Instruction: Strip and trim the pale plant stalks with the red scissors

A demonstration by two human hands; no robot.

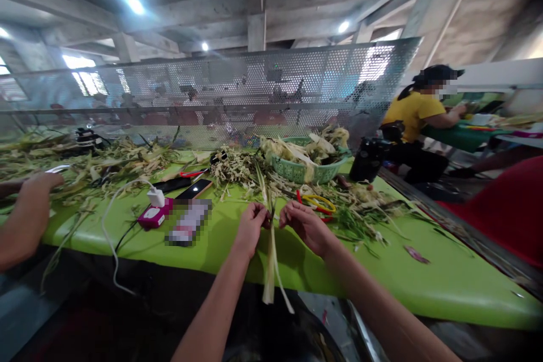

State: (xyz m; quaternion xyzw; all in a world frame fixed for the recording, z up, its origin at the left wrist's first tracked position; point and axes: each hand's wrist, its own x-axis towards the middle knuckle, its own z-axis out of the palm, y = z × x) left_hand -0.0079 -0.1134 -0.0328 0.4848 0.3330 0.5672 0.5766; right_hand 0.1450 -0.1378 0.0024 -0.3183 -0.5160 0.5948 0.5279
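Green counter [462,277]: leaf strips [270,271] hang across its front edge, pinched by the fingers of the left hand [249,230]; those of the right hand [313,230] curl beside, grip indeterminable. A slackened left pinch could drop the strips.

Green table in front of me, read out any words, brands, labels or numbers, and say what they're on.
No text is legible.
Phone: too small to read.
Pixelated item: blurred out.
Magenta power box: any markings too small.
Black container: too blurred.
Leaf strips: none visible.
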